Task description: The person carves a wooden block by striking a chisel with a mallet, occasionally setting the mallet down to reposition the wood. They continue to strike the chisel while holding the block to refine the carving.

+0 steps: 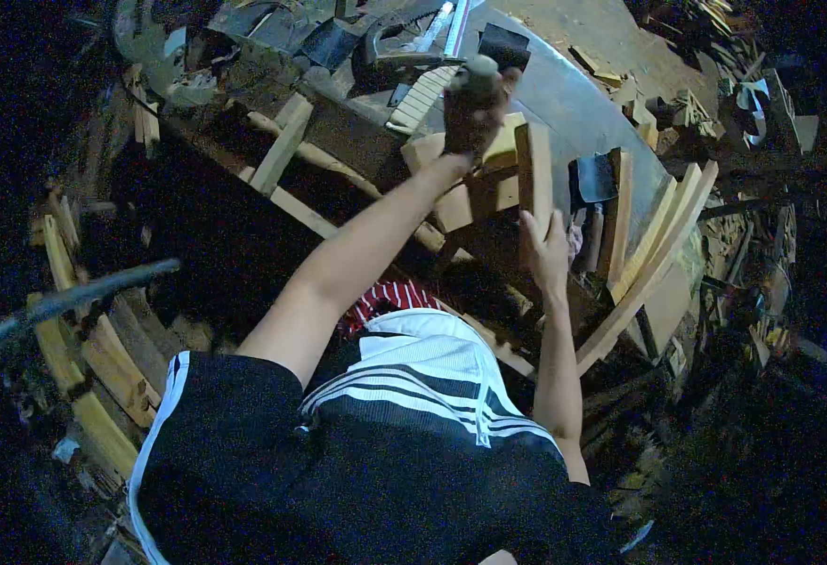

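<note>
My left hand (475,122) reaches over the work surface, in deep shadow and slightly blurred. Its fingers are closed round a dark object with a rounded, paler end (480,68), whose kind I cannot make out. Just to the right, my right hand (547,252) grips the lower end of a wooden block (533,169), which stands tilted slightly. Pale wood pieces (453,207) lie between and beneath the hands. Beside the block is a tool with a broad, bluish metal blade (593,179).
Long wooden strips (658,250) lean at the right. A grey bench top (564,94) carries a dark curved tool (390,47) and a ribbed pale strip (423,100). A wooden frame (286,146) lies left of my arm. Scrap wood (117,367) is piled at far left.
</note>
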### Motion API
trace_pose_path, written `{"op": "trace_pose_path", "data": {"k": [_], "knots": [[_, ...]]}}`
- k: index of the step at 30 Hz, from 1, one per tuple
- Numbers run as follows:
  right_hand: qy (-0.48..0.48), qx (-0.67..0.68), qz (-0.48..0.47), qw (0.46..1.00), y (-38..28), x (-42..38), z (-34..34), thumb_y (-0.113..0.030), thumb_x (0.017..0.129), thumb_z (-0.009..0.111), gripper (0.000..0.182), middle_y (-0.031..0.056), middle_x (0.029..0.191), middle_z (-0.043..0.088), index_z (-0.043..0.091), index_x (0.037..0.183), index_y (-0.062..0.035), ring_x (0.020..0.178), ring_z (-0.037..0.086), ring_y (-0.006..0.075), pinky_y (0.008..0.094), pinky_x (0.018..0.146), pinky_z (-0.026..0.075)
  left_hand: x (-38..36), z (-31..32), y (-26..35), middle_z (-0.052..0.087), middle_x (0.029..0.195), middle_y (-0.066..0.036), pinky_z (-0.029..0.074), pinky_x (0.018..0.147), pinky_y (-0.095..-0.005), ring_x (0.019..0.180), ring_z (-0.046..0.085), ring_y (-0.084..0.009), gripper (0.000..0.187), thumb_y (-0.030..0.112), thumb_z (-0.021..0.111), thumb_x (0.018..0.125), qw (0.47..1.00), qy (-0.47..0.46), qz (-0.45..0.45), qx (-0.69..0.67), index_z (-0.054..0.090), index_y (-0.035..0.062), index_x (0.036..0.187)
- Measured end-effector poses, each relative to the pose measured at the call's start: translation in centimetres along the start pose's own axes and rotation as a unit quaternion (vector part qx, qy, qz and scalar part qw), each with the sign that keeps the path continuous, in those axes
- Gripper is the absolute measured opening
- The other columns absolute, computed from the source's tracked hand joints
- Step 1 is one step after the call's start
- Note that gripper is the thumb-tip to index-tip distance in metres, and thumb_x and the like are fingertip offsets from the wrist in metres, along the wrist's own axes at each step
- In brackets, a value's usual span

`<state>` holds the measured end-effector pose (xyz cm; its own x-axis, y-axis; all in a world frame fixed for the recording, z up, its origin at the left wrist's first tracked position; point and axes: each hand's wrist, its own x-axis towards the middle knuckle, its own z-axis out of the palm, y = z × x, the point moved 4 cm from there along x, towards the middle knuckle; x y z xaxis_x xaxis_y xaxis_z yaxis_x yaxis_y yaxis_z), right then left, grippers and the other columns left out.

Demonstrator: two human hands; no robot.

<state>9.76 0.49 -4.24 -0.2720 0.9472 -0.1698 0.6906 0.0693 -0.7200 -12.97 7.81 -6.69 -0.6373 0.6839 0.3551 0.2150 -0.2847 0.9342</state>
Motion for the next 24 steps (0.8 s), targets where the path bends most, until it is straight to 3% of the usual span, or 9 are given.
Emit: {"op": "trace_pose_path", "data": {"k": [3, 5, 9, 12, 14, 16, 18, 20, 24], "knots": [[-0.015, 0.009, 0.050, 0.999, 1.3, -0.7, 1.5, -0.042, 0.086, 0.059, 0.045, 0.0284, 0.086, 0.060, 0.042, 0.100, -0.0029, 0.084, 0.059, 0.0460, 0.0472, 0.069, 0.045, 2.6, -3.1, 2.7, 0.042, 0.053, -0.001, 0.037, 0.043, -0.0325, 0.044, 0.049, -0.0147, 0.040, 0.048, 0.056, 0.087, 0.985, 0.045, -0.143, -0.083, 0.047, 0.0112, 0.074], [-0.016, 0.004, 0.049, 0.999, 1.5, -1.0, 1.8, -0.042, 0.086, 0.058, 0.045, 0.0300, 0.088, 0.060, 0.042, 0.103, -0.0036, 0.088, 0.057, 0.0484, 0.0495, 0.069, 0.045, 3.6, -4.7, 6.9, 0.039, 0.050, 0.001, 0.038, 0.044, -0.0278, 0.043, 0.045, -0.0089, 0.051, 0.054, 0.053, 0.087, 0.985, 0.108, -0.130, -0.026, 0.042, 0.0113, 0.062], [-0.002, 0.012, 0.024, 1.000, 1.0, -1.1, 1.3, -0.043, 0.086, 0.057, 0.046, 0.0305, 0.089, 0.060, 0.043, 0.105, -0.0037, 0.088, 0.057, 0.0488, 0.0510, 0.071, 0.044, 2.8, -4.9, 4.8, 0.045, 0.054, -0.001, 0.040, 0.055, -0.0264, 0.050, 0.045, -0.0104, 0.047, 0.047, 0.048, 0.090, 0.961, 0.012, -0.218, -0.170, 0.047, 0.0067, 0.066], [-0.017, 0.006, 0.052, 0.999, 2.3, -0.8, 2.0, -0.043, 0.086, 0.057, 0.047, 0.0312, 0.089, 0.060, 0.043, 0.108, -0.0039, 0.087, 0.057, 0.0494, 0.0515, 0.071, 0.045, 2.7, -4.5, 4.2, 0.051, 0.060, -0.003, 0.042, 0.061, -0.0284, 0.056, 0.048, -0.0125, 0.038, 0.037, 0.048, 0.089, 0.965, -0.002, -0.141, -0.220, 0.054, 0.0038, 0.072], [0.000, 0.016, 0.019, 1.000, 2.4, -0.8, 1.9, -0.038, 0.088, 0.058, 0.042, 0.0233, 0.081, 0.057, 0.044, 0.104, -0.0016, 0.072, 0.058, 0.0357, 0.0412, 0.066, 0.044, 2.0, -4.6, 4.3, 0.056, 0.070, -0.004, 0.043, 0.069, -0.0314, 0.066, 0.054, -0.0148, 0.034, 0.033, 0.048, 0.089, 0.984, 0.005, -0.130, -0.121, 0.059, 0.0016, 0.081], [-0.005, 0.013, 0.032, 0.999, 2.4, -0.9, 1.8, -0.037, 0.087, 0.059, 0.042, 0.0240, 0.082, 0.057, 0.044, 0.104, -0.0015, 0.073, 0.058, 0.0371, 0.0414, 0.067, 0.044, 1.9, -5.7, 3.9, 0.062, 0.083, -0.006, 0.046, 0.073, -0.0296, 0.080, 0.058, -0.0134, 0.030, 0.030, 0.053, 0.089, 0.984, -0.061, -0.130, -0.101, 0.061, 0.0017, 0.090], [-0.011, 0.009, 0.042, 0.999, 2.6, -1.0, 2.0, -0.037, 0.087, 0.059, 0.042, 0.0247, 0.083, 0.058, 0.043, 0.104, -0.0014, 0.074, 0.058, 0.0384, 0.0416, 0.068, 0.044, 2.0, -5.8, 5.1, 0.064, 0.087, -0.007, 0.048, 0.072, -0.0271, 0.083, 0.060, -0.0130, 0.026, 0.028, 0.061, 0.086, 0.979, -0.187, -0.067, 0.041, 0.062, 0.0033, 0.092], [0.023, -0.010, 0.006, 1.000, 2.6, -1.1, 2.0, -0.036, 0.087, 0.059, 0.042, 0.0252, 0.084, 0.058, 0.043, 0.105, -0.0015, 0.076, 0.058, 0.0394, 0.0415, 0.068, 0.045, 2.2, -6.2, 6.1, 0.065, 0.078, -0.004, 0.050, 0.066, -0.0249, 0.072, 0.062, -0.0130, 0.023, 0.028, 0.067, 0.082, 0.984, -0.170, -0.023, -0.053, 0.064, 0.0053, 0.089], [-0.008, 0.010, 0.045, 0.999, 2.8, -1.0, 2.0, -0.038, 0.087, 0.059, 0.045, 0.0274, 0.086, 0.059, 0.043, 0.108, -0.0018, 0.082, 0.058, 0.0445, 0.0434, 0.070, 0.045, 2.3, -6.5, 5.9, 0.065, 0.087, -0.001, 0.048, 0.073, -0.0240, 0.082, 0.060, -0.0093, 0.023, 0.026, 0.063, 0.086, 0.917, -0.323, 0.072, 0.222, 0.063, 0.0042, 0.095]]}}
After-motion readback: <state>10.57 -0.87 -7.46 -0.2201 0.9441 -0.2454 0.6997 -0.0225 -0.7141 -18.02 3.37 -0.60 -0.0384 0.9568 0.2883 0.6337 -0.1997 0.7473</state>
